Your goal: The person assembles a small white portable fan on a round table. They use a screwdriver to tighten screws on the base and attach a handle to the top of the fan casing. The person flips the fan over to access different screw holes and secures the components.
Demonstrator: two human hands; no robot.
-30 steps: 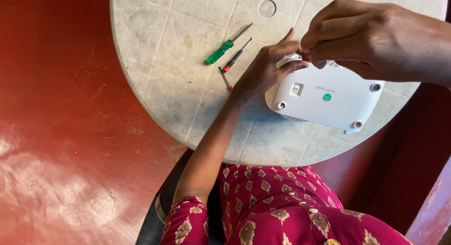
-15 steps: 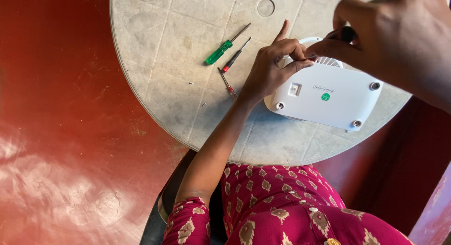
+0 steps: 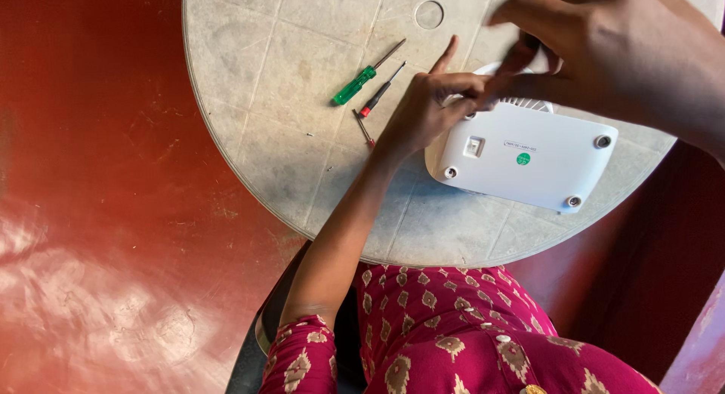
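White device (image 3: pixel 529 156) near desk (image 3: pixel 287 137) right edge | left hand (image 3: pixel 430 111) fingers pinched at its top-left corner | right hand (image 3: pixel 604 46) grips dark tool, blurred | screwdrivers (image 3: pixel 366 80) left.

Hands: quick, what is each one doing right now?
Left hand: fingers curled on the top edge of the white device, index finger raised.
Right hand: pinched closed at the same edge; what it holds cannot be told.

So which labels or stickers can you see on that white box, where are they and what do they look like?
Round green sticker: middle of the white box, small dot.
Small white label: just above the green sticker, narrow rectangle with tiny dark print.
No packages, signs or screens in view.
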